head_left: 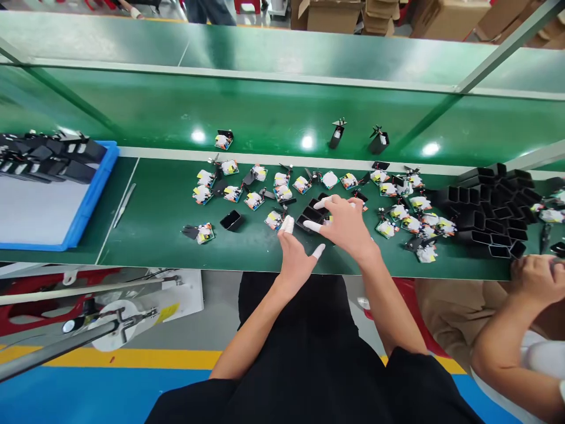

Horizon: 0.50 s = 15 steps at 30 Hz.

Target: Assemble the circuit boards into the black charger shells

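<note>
My left hand (296, 254) is just over the table's front edge, thumb and fingers apart, with white covers on the fingertips. Its fingertips are next to a small circuit board (273, 220) with white and yellow parts. My right hand (348, 225), also with white fingertip covers, is spread over a small cluster of black open-ended cases (305, 220); whether it touches them I cannot tell. Left of my hands stands a single black case (232, 221). Another board (205, 233) with a black piece attached lies farther left.
Several similar boards (232, 193) lie across the green table (154, 235). Many black cases (489, 206) are piled at right, near another person's hand (536, 277). A blue-rimmed tray (90, 203) holds black units at left, beside a white-bladed knife-like tool (125, 205).
</note>
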Available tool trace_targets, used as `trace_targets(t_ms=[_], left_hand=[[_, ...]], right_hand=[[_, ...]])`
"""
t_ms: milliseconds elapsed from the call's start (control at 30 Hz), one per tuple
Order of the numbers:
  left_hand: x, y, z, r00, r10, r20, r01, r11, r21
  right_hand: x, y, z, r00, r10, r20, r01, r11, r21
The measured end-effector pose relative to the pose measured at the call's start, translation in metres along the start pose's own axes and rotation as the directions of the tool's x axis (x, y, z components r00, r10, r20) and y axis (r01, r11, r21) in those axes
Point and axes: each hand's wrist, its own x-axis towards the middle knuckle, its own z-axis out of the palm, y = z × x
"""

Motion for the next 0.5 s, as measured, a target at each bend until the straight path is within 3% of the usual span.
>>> trace_targets(t_ms=[67, 133, 233, 333, 400, 500], left_hand=[[0.012, 0.001, -0.001, 0.996, 0.054, 0.069, -0.057, 0.997, 0.054], [0.022, 0.001, -0.003, 0.994, 0.077, 0.073, -0.082, 0.994, 0.071], [0.028, -0.003, -0.01, 0.991, 0.129, -0.036, -0.124, 0.986, 0.112], [0.017, -0.004, -0.019, 0.954, 0.259, -0.152, -0.242, 0.963, 0.123], [0.004, -0.002, -0.024, 0.947, 0.28, -0.16, -0.282, 0.959, 0.013], [-0.016, 0.007, -0.025, 0.988, 0.145, -0.046, -0.152, 0.951, -0.27]], right_hand=[[-0.028, 0.018, -0.004, 0.985, 0.032, -0.17, -0.016, 0.996, 0.092], [-0.059, 0.04, -0.001, 0.948, 0.137, -0.288, -0.12, 0.99, 0.078], [-0.101, 0.073, 0.02, 0.899, 0.297, -0.323, -0.308, 0.951, 0.017], [-0.127, 0.095, 0.046, 0.881, 0.371, -0.294, -0.365, 0.928, 0.079], [-0.134, 0.102, 0.058, 0.868, 0.395, -0.301, -0.357, 0.918, 0.175], [-0.135, 0.104, 0.062, 0.829, 0.46, -0.319, -0.341, 0.867, 0.363]])
